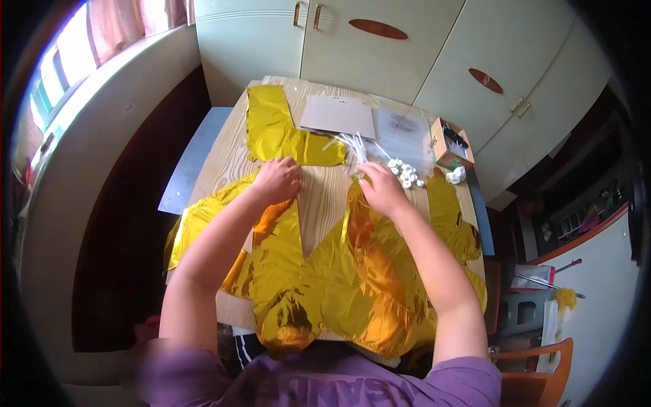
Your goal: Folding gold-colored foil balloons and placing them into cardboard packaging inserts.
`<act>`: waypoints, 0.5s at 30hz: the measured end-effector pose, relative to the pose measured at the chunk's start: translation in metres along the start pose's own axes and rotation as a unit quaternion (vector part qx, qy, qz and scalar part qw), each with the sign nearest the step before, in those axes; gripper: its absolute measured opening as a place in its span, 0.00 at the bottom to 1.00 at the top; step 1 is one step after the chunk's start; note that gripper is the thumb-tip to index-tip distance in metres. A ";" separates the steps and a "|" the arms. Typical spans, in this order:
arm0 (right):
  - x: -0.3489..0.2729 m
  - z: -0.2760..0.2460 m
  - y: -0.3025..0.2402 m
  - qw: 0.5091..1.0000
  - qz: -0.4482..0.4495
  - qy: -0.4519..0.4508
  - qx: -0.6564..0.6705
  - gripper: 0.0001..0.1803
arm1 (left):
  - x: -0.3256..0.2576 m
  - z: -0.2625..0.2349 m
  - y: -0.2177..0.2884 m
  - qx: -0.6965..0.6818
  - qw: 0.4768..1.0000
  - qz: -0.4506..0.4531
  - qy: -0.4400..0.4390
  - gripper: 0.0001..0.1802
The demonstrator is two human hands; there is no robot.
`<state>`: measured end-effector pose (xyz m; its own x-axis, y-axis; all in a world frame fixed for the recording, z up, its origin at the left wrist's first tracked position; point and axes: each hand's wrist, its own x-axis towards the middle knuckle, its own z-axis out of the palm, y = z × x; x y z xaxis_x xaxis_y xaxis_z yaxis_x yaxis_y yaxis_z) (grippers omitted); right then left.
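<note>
I rest the left hand (278,180), fingers curled, over the gold foil (332,292); its grip I cannot tell. The right hand (381,190) pinches nearly closed on an upper tip, apparently keeping the foil spread nearward of the fingers. White straws (354,144) lie just beyond the right fingers.

Dark lettering (342,390) across the purple shirt (312,363)
</note>
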<state>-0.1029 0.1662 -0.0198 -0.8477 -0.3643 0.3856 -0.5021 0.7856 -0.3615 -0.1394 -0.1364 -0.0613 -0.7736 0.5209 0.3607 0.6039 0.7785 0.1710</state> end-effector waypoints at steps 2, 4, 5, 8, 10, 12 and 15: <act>0.053 0.031 0.022 0.999 -0.011 -0.034 -0.037 0.20 | 0.010 0.007 0.001 -0.019 0.999 -0.015 -0.024 0.13; 0.093 0.060 0.025 0.993 -0.023 -0.049 -0.108 0.22 | 0.014 0.012 0.000 -0.012 1.000 0.005 0.000 0.11; 0.107 0.073 0.018 0.989 -0.032 -0.063 -0.127 0.23 | 0.011 0.012 -0.002 -0.011 1.000 0.000 -0.008 0.11; 0.128 0.070 0.012 0.958 -0.024 -0.195 -0.207 0.25 | 0.008 0.015 -0.002 -0.025 1.000 -0.008 0.006 0.10; 0.130 0.074 0.031 0.954 -0.024 -0.218 -0.206 0.26 | 0.006 0.016 -0.004 -0.031 0.999 -0.006 0.018 0.09; 0.120 0.053 0.026 0.953 -0.048 -0.227 -0.194 0.21 | -0.003 0.020 -0.012 -0.035 0.998 -0.001 0.051 0.08; 0.095 0.051 0.070 0.979 -0.134 -0.104 -0.113 0.10 | 0.000 0.029 -0.013 -0.051 0.995 0.015 0.083 0.08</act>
<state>-0.2271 0.1613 -0.0521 -0.7187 -0.6487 0.2504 -0.6811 0.7293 -0.0656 -0.1532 -0.1365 -0.0897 -0.7178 0.4710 0.5128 0.6490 0.7193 0.2477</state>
